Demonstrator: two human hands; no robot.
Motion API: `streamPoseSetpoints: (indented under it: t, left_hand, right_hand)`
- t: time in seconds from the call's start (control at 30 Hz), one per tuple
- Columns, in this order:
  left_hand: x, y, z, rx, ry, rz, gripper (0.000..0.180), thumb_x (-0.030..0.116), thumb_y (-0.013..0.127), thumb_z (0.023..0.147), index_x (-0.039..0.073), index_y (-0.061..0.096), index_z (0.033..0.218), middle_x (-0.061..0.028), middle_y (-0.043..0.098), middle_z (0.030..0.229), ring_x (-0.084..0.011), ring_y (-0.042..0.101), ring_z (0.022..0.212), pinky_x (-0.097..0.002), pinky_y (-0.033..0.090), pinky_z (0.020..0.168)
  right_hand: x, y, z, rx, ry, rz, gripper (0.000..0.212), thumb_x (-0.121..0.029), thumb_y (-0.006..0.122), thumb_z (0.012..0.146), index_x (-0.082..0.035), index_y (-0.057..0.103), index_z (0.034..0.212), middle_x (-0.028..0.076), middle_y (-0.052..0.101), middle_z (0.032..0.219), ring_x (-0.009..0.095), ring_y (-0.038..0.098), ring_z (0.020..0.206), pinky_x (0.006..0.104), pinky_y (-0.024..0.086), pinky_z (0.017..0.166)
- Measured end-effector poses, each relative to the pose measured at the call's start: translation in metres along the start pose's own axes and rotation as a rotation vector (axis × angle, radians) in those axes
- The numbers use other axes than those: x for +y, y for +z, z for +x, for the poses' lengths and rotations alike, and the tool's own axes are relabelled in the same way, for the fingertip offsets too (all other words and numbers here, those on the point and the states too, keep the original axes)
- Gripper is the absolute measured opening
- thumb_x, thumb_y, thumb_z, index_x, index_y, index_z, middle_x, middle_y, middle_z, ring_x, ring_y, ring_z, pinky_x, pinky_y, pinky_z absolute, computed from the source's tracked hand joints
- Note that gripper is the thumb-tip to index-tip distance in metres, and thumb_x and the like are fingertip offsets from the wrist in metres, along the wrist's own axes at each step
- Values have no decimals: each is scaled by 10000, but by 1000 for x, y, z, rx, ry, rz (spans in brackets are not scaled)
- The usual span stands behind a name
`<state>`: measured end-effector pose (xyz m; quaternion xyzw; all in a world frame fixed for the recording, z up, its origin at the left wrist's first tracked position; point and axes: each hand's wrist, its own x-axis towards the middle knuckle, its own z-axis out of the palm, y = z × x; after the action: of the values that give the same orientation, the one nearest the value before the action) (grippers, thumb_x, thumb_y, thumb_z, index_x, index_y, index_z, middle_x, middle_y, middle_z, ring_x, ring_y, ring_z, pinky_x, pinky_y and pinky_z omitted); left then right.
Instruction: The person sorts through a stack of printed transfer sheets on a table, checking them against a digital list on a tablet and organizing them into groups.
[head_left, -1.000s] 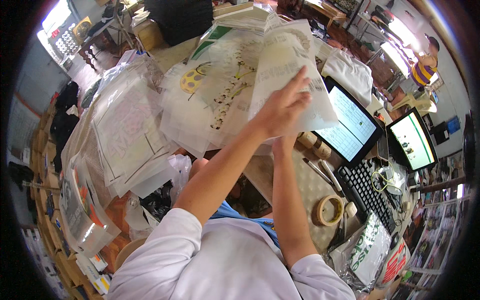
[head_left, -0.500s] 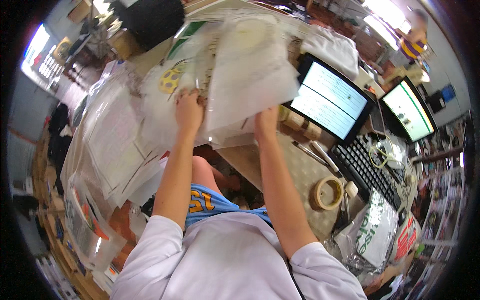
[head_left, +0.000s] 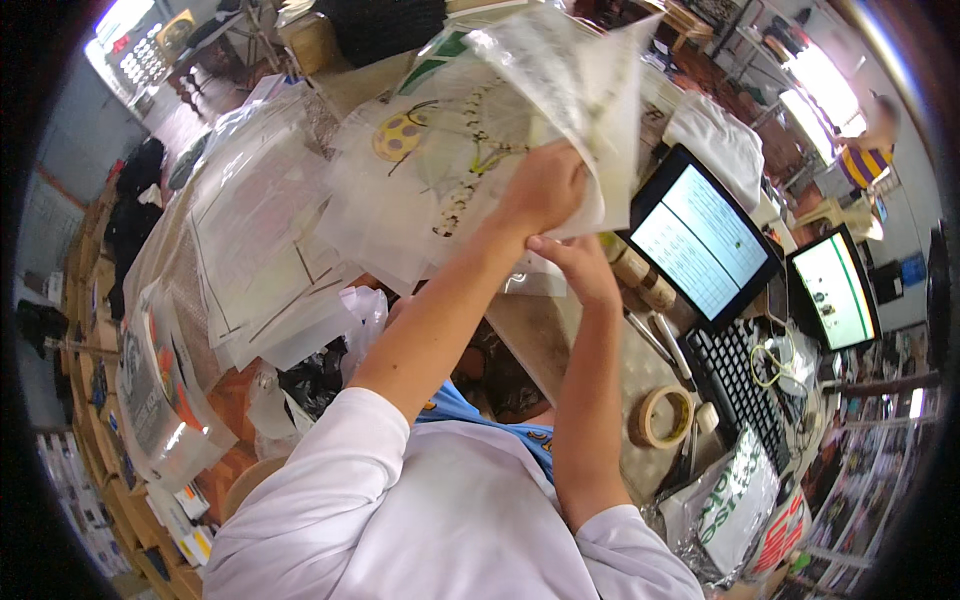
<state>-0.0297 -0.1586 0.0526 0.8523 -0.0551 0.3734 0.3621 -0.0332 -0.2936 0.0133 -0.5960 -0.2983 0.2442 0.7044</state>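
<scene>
My left hand (head_left: 546, 188) has crossed over to the right and is closed on a raised, curling translucent plastic sheet (head_left: 545, 75). Just below it my right hand (head_left: 582, 265) is closed, its thumb showing at the sheets' near edge; its other fingers are partly hidden. Under the lifted sheet lies a stack of translucent sheets with printed drawings (head_left: 370, 215). A yellow spotted round shape (head_left: 398, 135) and a chain-like dark pattern show on it.
More clear-wrapped sheets (head_left: 255, 240) hang over the table's left side. To the right are a tablet (head_left: 700, 240), a keyboard (head_left: 740, 385), a monitor (head_left: 835, 287), a tape roll (head_left: 662, 416) and plastic-wrapped packages (head_left: 735, 510). A person (head_left: 868, 160) is at the far right.
My left hand has moved right, lifting and folding back the top sheet, which uncovers the printed drawings beneath. My right hand has shifted slightly right and nearer.
</scene>
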Motion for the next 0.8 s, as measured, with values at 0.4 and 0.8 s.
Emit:
streamPoseSetpoints:
  t: [0.4, 0.8]
  left_hand:
    - [-49, -24, -27, 119, -159, -319, 440, 194, 538, 943, 44, 493, 1354, -112, 494, 1381, -220, 459, 1265, -346, 357, 1062]
    - [-136, -62, -70, -332, -542, 869, 656, 510, 536, 919, 87, 459, 1416, -272, 358, 1469, -418, 302, 1390, -467, 230, 1145]
  right_hand:
    - [40, 11, 16, 499, -59, -263, 357, -160, 642, 854, 12, 592, 1164, 154, 665, 1109, 324, 619, 1001, 401, 462, 896]
    - [27, 20, 25, 474, -109, -256, 257, -102, 527, 863, 53, 607, 1052, 257, 661, 919, 390, 642, 872, 411, 489, 810]
